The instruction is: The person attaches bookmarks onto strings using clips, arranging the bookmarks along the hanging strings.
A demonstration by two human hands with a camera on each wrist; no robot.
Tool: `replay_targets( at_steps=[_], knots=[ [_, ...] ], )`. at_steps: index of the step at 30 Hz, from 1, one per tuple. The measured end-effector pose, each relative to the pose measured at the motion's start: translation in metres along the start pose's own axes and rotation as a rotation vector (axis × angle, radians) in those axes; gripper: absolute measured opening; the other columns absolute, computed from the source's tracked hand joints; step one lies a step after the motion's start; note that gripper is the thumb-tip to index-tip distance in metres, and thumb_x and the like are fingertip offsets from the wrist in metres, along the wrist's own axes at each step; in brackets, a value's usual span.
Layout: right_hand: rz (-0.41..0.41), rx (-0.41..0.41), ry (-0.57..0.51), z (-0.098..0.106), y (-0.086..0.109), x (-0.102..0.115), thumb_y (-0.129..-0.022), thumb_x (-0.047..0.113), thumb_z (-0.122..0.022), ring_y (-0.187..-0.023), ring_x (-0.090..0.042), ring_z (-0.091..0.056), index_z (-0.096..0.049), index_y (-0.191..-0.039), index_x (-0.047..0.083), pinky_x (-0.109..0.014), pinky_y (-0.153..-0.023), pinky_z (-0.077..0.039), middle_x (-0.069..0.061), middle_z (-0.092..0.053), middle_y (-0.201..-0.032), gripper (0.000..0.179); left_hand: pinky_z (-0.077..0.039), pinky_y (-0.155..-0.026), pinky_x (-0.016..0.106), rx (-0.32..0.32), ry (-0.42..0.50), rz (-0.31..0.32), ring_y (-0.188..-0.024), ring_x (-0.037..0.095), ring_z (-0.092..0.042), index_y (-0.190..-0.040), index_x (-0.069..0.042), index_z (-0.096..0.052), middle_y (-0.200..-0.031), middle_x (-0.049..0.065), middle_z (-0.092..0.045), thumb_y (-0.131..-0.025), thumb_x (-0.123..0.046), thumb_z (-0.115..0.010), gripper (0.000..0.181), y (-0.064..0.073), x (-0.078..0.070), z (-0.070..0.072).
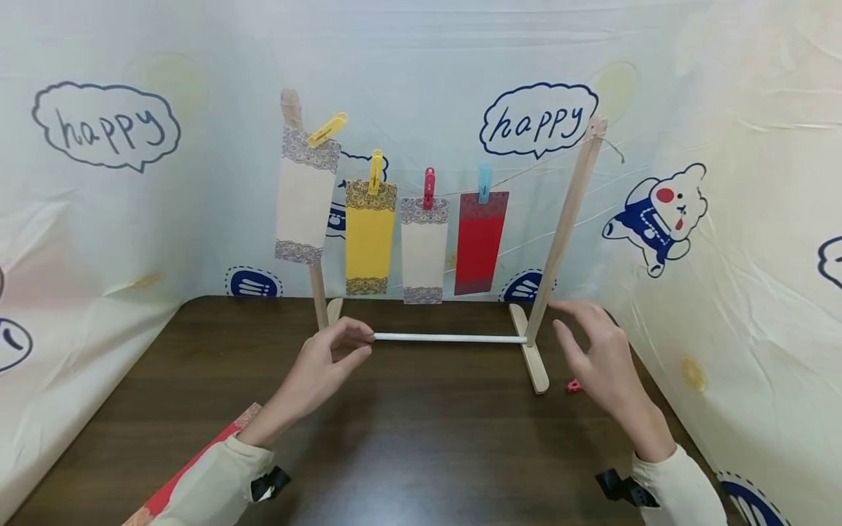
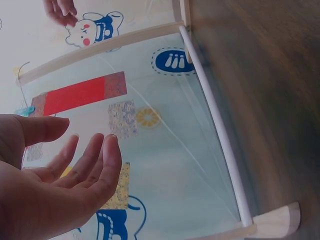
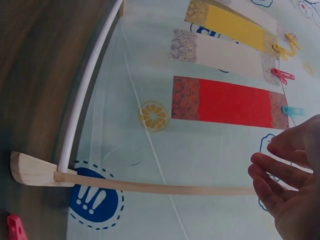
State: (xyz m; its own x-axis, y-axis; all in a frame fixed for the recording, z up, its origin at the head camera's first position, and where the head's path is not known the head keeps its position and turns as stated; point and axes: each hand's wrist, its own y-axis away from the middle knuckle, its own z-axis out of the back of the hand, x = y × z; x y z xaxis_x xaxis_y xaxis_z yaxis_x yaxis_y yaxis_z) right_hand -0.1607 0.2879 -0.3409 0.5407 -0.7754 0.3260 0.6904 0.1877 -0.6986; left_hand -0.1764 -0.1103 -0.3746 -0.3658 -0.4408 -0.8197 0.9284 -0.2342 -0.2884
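Note:
A wooden stand holds a string with paper strips pegged along it: a white strip, a yellow strip, another white strip and a red strip. Yellow, red and blue clothespins grip their tops. Over the left part of the white rod hovers my left hand, fingers loosely curved with nothing between them, as the left wrist view confirms. My right hand is held beside the right wooden post, its fingers relaxed and holding nothing.
A red strip with patterned ends lies on the dark table, partly under my left forearm. Near my right hand lies a red clothespin. The right wooden foot extends toward me. A printed cloth surrounds the table.

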Motion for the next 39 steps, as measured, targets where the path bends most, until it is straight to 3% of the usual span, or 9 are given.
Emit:
replay_targets(
  at_steps=[7,16,20,26,34,39],
  knots=[
    [-0.022,-0.011,0.007,0.000,0.014,-0.005,-0.088,-0.004,-0.069,-0.112,-0.027,-0.060,-0.068,-0.119,0.003,-0.009,-0.097,-0.034,-0.011,-0.069,-0.116,0.031,-0.052,-0.085,0.043,-0.010,-0.074,0.038,-0.103,0.019,-0.064,-0.114,-0.014,-0.064,-0.108,-0.002,-0.069,-0.093,-0.011,-0.071,0.022,0.014,0.005,0.011],
    [-0.083,0.003,0.026,0.001,0.033,-0.011,-0.089,-0.003,-0.069,-0.112,-0.028,-0.060,-0.068,-0.119,0.005,-0.006,-0.096,-0.031,-0.010,-0.069,-0.116,0.031,-0.056,-0.077,0.025,-0.038,-0.062,0.027,-0.102,0.024,-0.065,-0.112,-0.008,-0.064,-0.109,0.008,-0.068,-0.091,-0.003,-0.071,0.023,0.034,0.016,0.024],
    [-0.101,-0.009,0.036,0.001,0.041,-0.013,-0.089,-0.002,-0.070,-0.110,-0.027,-0.061,-0.068,-0.119,0.006,-0.007,-0.094,-0.033,-0.010,-0.069,-0.115,0.031,-0.056,-0.078,0.027,-0.065,-0.099,0.019,-0.101,0.026,-0.065,-0.111,-0.010,-0.065,-0.108,0.003,-0.069,-0.089,-0.004,-0.073,0.023,0.043,0.021,0.029],
    [-0.099,-0.053,0.027,-0.003,0.052,-0.023,-0.087,-0.005,-0.069,-0.105,-0.027,-0.061,-0.069,-0.115,0.003,-0.007,-0.092,-0.032,-0.012,-0.070,-0.110,0.029,-0.056,-0.081,0.035,-0.087,-0.178,0.067,-0.103,0.027,-0.065,-0.115,-0.011,-0.064,-0.108,0.003,-0.069,-0.090,-0.010,-0.074,0.027,0.052,0.028,0.038],
    [-0.231,-0.031,0.044,-0.012,0.074,-0.039,-0.090,0.000,-0.069,-0.100,-0.030,-0.063,-0.070,-0.115,0.005,-0.025,-0.082,-0.041,-0.013,-0.070,-0.109,0.026,-0.055,-0.078,0.038,-0.116,-0.262,0.122,-0.105,0.026,-0.064,-0.117,-0.010,-0.064,-0.113,0.009,-0.069,-0.088,-0.012,-0.076,0.031,0.064,0.044,0.044],
    [-0.304,-0.033,0.023,-0.014,0.083,-0.048,-0.092,0.003,-0.068,-0.097,-0.027,-0.061,-0.070,-0.117,0.006,-0.027,-0.082,-0.042,-0.012,-0.070,-0.108,0.025,-0.054,-0.080,0.038,-0.113,-0.286,0.150,-0.108,0.028,-0.062,-0.119,-0.011,-0.063,-0.116,0.010,-0.068,-0.090,-0.018,-0.076,0.033,0.072,0.053,0.050]
  ],
)
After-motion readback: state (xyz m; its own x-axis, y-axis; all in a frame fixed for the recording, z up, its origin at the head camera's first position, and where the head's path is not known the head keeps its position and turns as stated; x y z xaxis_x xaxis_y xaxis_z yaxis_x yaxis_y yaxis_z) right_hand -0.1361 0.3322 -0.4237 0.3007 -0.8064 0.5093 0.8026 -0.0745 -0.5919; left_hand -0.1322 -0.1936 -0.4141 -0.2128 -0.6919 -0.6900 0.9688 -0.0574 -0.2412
